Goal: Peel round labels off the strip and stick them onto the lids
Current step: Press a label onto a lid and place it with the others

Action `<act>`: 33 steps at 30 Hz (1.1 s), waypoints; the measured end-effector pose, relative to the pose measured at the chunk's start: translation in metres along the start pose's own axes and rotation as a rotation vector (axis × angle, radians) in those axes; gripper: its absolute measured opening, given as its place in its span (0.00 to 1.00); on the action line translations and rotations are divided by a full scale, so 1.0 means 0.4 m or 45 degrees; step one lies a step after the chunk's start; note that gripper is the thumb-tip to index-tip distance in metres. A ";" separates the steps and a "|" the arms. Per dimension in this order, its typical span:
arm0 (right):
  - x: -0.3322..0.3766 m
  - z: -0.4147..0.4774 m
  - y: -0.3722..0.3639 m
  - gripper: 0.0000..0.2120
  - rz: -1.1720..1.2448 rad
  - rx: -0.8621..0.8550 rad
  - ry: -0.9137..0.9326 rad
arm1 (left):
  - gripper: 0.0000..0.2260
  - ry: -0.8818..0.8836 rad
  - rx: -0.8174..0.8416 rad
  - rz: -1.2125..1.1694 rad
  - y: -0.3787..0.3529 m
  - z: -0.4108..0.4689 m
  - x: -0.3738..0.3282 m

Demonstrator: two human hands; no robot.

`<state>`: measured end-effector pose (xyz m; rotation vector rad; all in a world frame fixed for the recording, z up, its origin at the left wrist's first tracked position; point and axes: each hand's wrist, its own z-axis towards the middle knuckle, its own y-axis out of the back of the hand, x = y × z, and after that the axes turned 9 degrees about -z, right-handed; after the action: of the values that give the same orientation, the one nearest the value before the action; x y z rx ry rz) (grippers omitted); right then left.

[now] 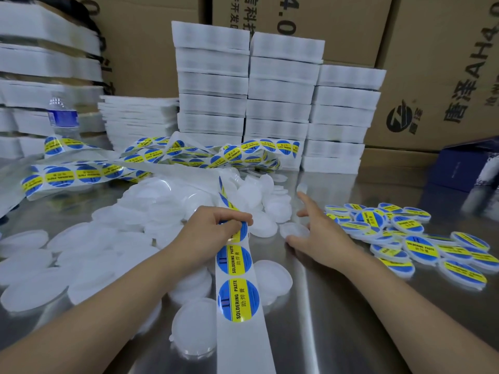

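A white backing strip (237, 319) carrying round blue-and-yellow labels runs from the bottom centre up to my left hand (216, 228), which pinches it at one label (239, 232). The strip trails back into a tangled pile of label strip (162, 157). My right hand (316, 228) is spread open over the metal table, its fingers around a bare white lid (293, 230). Several unlabelled white lids (121, 233) lie heaped left and centre. Several labelled lids (410, 238) lie in a pile to the right.
Stacks of white foam trays (278, 103) stand at the back, with more at the far left (40, 76). A water bottle (63, 117) stands at the left. Cardboard boxes (432, 76) form the back wall. A dark blue box (469, 168) sits at the right.
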<state>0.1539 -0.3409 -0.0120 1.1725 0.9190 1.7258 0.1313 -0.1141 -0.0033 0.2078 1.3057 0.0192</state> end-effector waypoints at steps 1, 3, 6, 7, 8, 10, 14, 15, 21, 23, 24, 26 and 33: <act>0.003 -0.001 0.004 0.43 -0.004 -0.030 -0.007 | 0.19 -0.013 0.005 0.002 -0.001 0.000 0.001; 0.016 -0.001 0.011 0.43 0.048 -0.104 -0.012 | 0.18 -0.042 0.024 -0.006 -0.002 0.001 0.001; 0.062 -0.007 0.019 0.42 0.359 -0.157 -0.034 | 0.17 -0.048 0.041 -0.041 -0.002 0.003 0.002; 0.081 -0.010 0.019 0.41 0.497 -0.158 -0.047 | 0.16 -0.049 0.039 -0.042 -0.001 0.003 0.002; 0.097 -0.015 0.021 0.39 0.609 -0.151 -0.062 | 0.15 -0.052 0.039 -0.038 0.000 0.003 0.003; 0.123 -0.026 0.025 0.37 0.744 -0.111 -0.079 | 0.14 -0.058 0.053 -0.067 0.000 0.003 0.003; 0.143 -0.039 0.033 0.33 0.894 -0.038 -0.111 | 0.15 -0.099 0.023 -0.096 0.001 0.001 0.003; 0.145 -0.038 0.031 0.33 0.916 -0.024 -0.127 | 0.16 -0.111 0.008 -0.087 0.001 0.001 0.003; 0.150 -0.030 0.017 0.29 1.116 0.015 -0.238 | 0.04 -0.021 0.008 -0.067 0.001 0.004 0.003; 0.148 -0.026 0.021 0.23 1.215 -0.007 -0.273 | 0.05 0.057 -0.014 -0.103 0.003 0.007 0.007; 0.146 -0.023 0.024 0.19 1.255 -0.033 -0.286 | 0.06 0.111 -0.016 -0.137 0.004 0.008 0.007; 0.139 -0.020 0.035 0.11 1.319 -0.106 -0.294 | 0.07 0.204 -0.014 -0.202 0.007 0.009 0.007; 0.134 -0.022 0.063 0.16 1.681 -0.006 -0.252 | 0.07 0.315 -0.050 -0.291 0.006 0.002 -0.008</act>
<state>0.1281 -0.3023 0.0261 2.1332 -0.1248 2.4603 0.1315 -0.1122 0.0003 0.0214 1.5679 -0.1270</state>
